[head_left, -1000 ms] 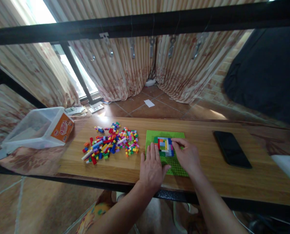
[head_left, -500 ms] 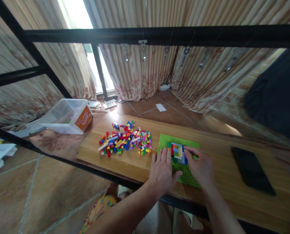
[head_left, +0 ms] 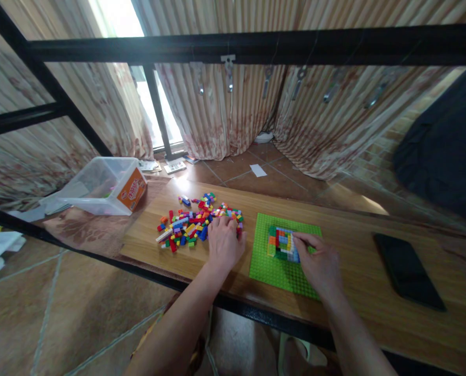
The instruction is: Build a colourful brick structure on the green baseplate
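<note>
A green baseplate (head_left: 272, 269) lies on the wooden table (head_left: 354, 292). On it sits a small flat build of coloured bricks (head_left: 282, 243). My right hand (head_left: 319, 263) rests on the plate, its fingertips touching the right edge of the build. My left hand (head_left: 224, 241) lies palm down on the right end of a pile of loose coloured bricks (head_left: 189, 224), fingers curled among them. Whether it grips a brick is hidden.
A clear plastic box (head_left: 103, 187) with an orange label stands at the table's left end. A black phone (head_left: 409, 271) lies flat at the right. A black metal frame bar (head_left: 233, 47) crosses overhead. Curtains and a tiled floor lie beyond.
My left hand has left the baseplate's left side and moved left onto the brick pile. My right hand stays at the build. The view has shifted left.
</note>
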`<state>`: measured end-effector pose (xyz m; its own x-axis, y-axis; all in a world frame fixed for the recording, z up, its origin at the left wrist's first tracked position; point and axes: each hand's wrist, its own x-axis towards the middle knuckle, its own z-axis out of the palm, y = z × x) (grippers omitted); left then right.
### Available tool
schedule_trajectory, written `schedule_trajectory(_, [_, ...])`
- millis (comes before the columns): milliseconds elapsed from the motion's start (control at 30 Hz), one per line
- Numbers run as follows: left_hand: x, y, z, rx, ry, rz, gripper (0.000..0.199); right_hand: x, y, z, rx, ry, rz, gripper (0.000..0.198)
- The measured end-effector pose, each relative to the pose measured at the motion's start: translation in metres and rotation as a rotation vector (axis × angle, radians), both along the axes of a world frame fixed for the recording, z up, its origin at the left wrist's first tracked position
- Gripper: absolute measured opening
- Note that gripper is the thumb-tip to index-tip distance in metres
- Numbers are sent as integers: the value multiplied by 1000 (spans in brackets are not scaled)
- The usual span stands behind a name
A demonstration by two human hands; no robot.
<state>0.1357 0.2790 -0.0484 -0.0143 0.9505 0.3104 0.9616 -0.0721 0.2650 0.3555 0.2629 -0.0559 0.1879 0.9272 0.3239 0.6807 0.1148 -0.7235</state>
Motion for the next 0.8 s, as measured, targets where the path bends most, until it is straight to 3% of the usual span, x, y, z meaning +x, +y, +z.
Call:
schedule_trajectory(333, [11,7,3,-37,149,116,23,4,1,3,12,3,-8,29])
schedule_trajectory(800, [13,11,4,-16,168,108,26,10,2,6,32,30,-44,26])
